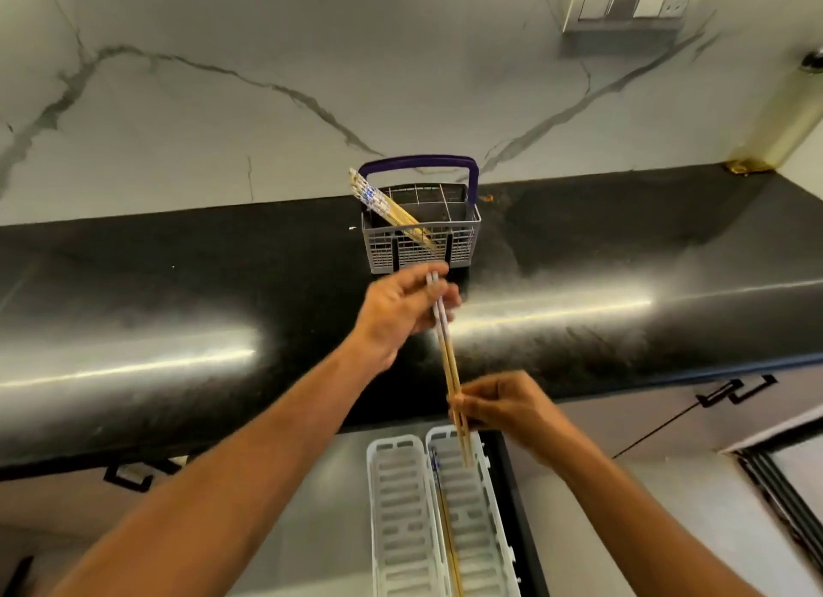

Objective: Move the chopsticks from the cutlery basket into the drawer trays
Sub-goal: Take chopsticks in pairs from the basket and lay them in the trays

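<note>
While some chopsticks (392,215) wait in cutlery basket (421,244), both hands (401,315) (503,407) pinching chopstick pair (450,365) above tray (483,521) already holding others.

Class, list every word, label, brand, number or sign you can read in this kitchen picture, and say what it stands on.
No text can be read.
Chopsticks in the basket: blue marks on the white ends, too small and blurred to read.
Chopsticks held by both hands: similar marks, blurred.
Wall switch plate: no lettering visible.
</note>
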